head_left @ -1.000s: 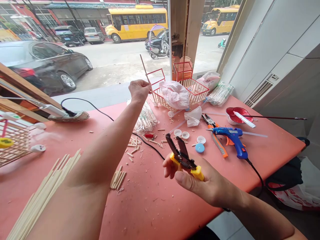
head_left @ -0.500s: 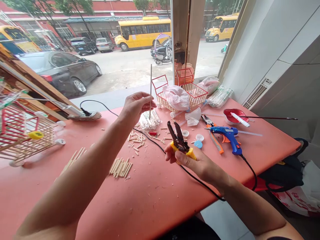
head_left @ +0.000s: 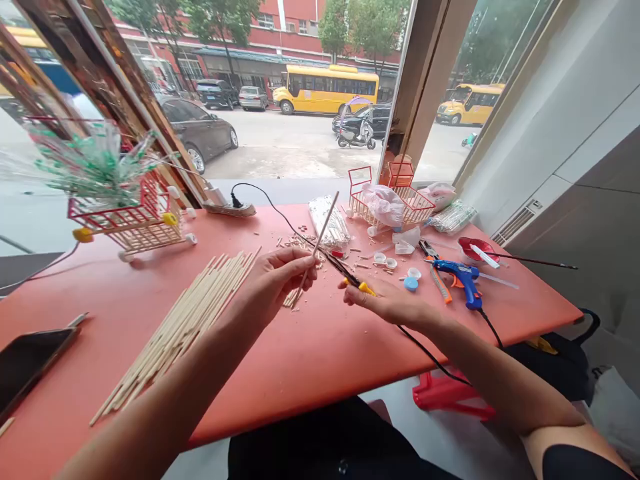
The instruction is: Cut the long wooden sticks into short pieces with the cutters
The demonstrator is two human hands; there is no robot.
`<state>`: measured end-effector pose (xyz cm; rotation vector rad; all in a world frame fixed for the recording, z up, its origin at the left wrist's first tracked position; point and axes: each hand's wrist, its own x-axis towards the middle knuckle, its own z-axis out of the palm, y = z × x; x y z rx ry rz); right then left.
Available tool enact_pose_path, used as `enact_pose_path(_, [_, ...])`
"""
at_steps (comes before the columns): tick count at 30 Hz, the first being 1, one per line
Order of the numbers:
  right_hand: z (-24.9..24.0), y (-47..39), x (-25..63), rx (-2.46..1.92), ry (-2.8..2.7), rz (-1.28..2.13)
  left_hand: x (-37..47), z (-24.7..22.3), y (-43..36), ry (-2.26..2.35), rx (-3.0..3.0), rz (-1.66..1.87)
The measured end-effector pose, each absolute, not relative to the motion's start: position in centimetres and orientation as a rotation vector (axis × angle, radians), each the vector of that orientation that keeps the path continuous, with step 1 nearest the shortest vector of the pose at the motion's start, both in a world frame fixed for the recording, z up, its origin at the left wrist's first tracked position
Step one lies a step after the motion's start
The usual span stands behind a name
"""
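Clock hours run from the middle of the view. At nine o'clock a small basket cart (head_left: 145, 230) of pale rods and red trim stands on round caps, clear plastic with green marks heaped inside. Toward eight, thin round wooden sticks (head_left: 187, 313) lie roughly parallel, likely so single ones lift easily. The left hand (head_left: 280, 273) pinches a slim stick (head_left: 325, 227) slantwise between thumb and fingers, probably to keep both ends free. The right hand (head_left: 380, 300) is closed around the smooth yellow handles of dark metal pliers (head_left: 344, 270), aimed toward ten o'clock near that stick; whether they touch is unclear. Toward four, a flat blue cap (head_left: 411, 284) lies before a glossy blue glue gun (head_left: 463, 279), seemingly kept within reach.
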<state>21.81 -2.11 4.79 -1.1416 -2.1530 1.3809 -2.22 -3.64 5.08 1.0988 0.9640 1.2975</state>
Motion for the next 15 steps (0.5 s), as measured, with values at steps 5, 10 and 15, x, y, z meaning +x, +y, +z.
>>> enact_pose_path(5, [5.8, -1.6, 19.4, -1.213, -2.393, 1.217, -3.2, 3.7, -4.3, 0.940, 1.063, 1.297])
enact_pose_path(10, [5.6, -0.6, 17.2, -1.214, -2.510, 1.159, -4.2, 2.8, -4.1, 0.974, 1.064, 1.286])
enact_pose_path(15, [4.3, 0.4, 16.2, -1.134, -2.528, 1.171, -4.8, 2.3, -3.9, 0.994, 1.076, 1.240])
